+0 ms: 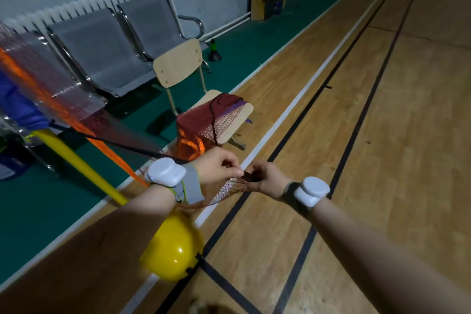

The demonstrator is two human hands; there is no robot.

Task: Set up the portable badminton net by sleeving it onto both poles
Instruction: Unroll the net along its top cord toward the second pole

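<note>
The two bare forearms come in from the lower edge, the left one (107, 232) closest to the camera, and meet near the middle of the view. Each wrist carries a white device on a grey strap.

The left hand (219, 166) is turned knuckles-up, its grip closed small: thumb and forefinger pinch the near end of a small black piece (251, 176) at the edge of the net (224, 192). The right hand (270, 181) faces it from three o'clock, fingers curled in tight, and holds the other end of the same piece. The hands almost touch. What exactly the black piece is cannot be told.

A fold of dark red mesh hangs just below the hands, at six o'clock. More of the net lies heaped on the seat of a wooden chair (178, 66) at eleven o'clock, with an orange band (109, 153) and a thin black cord (132, 146) running away toward ten o'clock, where the mesh is blurred.

A yellow pole (76, 160) slants from nine o'clock down behind the left wrist to a round yellow base (173, 247) on the floor at seven o'clock. The wood floor (382, 135), with white and black lines, stretches from twelve to five o'clock. Grey metal seats (102, 53) stand by the wall beyond the chair.
</note>
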